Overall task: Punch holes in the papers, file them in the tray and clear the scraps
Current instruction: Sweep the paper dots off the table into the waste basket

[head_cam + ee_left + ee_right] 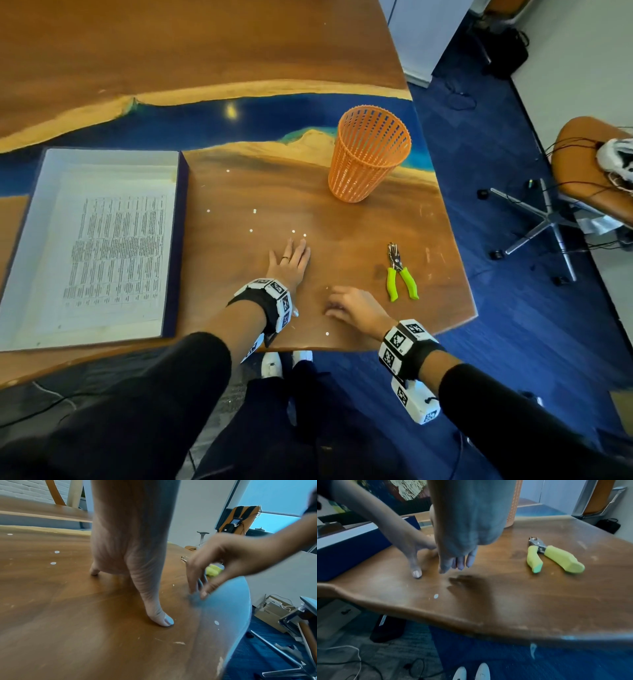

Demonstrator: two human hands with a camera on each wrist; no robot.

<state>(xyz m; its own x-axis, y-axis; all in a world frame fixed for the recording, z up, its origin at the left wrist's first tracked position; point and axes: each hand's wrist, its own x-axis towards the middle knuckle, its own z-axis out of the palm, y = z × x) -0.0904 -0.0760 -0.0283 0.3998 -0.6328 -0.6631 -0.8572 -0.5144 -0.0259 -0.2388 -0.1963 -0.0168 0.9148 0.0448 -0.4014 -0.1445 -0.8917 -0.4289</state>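
1. The left hand (290, 261) is lying flat on the counter (239, 192), fingers (159, 616) straight and released.
2. The right hand (356, 307) is hovering near the front edge, fingers loosely curled, grasping nothing.
3. Paper scraps (294, 232) are lying scattered just beyond the left hand.
4. The papers (116, 253) are lying in the tray (178, 246) at the left edge; their print is too small to read.
5. The green-handled punch (400, 274) is lying near the right edge, with the orange basket (368, 154) standing behind it.

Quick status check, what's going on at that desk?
Left hand flat on table, right hand hovering, empty. Papers filed in tray. Scraps still scattered; punch idle.

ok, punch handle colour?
Lime green handles on the hole punch, metal head; clearest in the right wrist view.
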